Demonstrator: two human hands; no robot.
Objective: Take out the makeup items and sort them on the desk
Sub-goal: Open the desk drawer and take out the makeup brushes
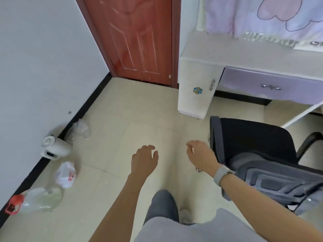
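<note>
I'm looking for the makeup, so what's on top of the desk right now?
The desk top is mostly bare and pale. At its back edge lies a clear strip under the hanging curtain. No makeup shows. The purple drawer is closed, hiding its contents.

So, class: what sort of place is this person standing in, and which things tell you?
Probably a bedroom at home. A white desk with a lilac drawer stands beside a red-brown wooden door, a black office chair is pulled out, and a pastel printed curtain hangs behind the desk.
</note>
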